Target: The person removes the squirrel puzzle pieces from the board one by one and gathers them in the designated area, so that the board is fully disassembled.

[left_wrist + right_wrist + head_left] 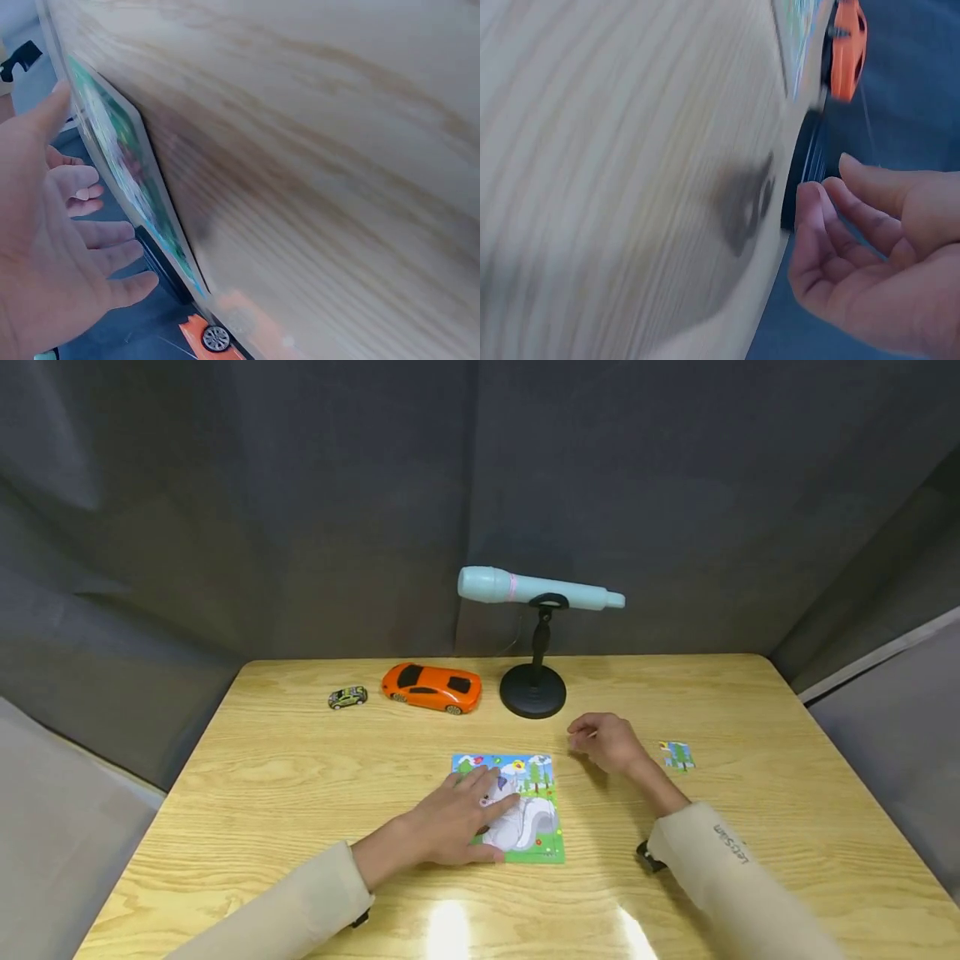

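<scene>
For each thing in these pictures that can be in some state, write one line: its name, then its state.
Left hand: open, fingers flat on the puzzle.
Right hand: loosely curled above the table, holding nothing.
Puzzle: flat on the table, partly covered by the left hand.
Loose puzzle piece: flat, apart from the puzzle.
Microphone: lying level in its stand.
Orange car: on its wheels.
Small car: on its wheels.

From my remote view, the only lettering I see is small dark print on the right sleeve (731,843), roughly "LetsSam", though I cannot read it for sure. Nothing else carries legible text.
</scene>
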`<action>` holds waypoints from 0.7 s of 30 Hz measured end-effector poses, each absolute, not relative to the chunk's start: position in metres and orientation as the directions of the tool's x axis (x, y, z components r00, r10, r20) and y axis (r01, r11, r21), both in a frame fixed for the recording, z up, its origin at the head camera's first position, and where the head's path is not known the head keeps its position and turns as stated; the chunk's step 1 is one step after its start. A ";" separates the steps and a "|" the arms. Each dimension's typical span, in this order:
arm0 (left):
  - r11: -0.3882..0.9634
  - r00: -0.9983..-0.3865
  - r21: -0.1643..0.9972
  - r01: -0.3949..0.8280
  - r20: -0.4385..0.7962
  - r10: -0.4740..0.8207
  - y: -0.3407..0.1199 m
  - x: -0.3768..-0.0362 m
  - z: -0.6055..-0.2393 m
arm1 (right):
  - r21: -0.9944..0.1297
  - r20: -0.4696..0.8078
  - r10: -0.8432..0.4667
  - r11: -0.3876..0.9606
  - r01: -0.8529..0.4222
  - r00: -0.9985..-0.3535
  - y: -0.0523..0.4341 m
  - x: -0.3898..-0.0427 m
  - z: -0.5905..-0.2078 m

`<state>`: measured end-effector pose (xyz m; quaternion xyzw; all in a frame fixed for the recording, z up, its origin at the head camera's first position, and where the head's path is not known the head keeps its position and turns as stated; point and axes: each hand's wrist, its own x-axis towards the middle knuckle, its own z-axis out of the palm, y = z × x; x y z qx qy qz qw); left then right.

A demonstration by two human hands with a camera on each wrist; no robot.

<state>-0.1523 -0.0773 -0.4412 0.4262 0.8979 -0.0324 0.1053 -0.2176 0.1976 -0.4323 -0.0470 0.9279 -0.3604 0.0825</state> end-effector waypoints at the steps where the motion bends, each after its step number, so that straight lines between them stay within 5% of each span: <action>1: 0.645 -0.624 0.033 0.764 -0.219 0.750 -0.079 -0.152 -0.441 | -0.684 -0.125 -0.155 0.729 -0.028 -0.980 0.191 -0.217 -0.433; 21: 0.716 -0.684 0.029 0.697 -0.273 0.677 -0.090 -0.149 -0.445 | -0.675 -0.190 -0.228 0.736 -0.042 -0.955 0.129 -0.205 -0.441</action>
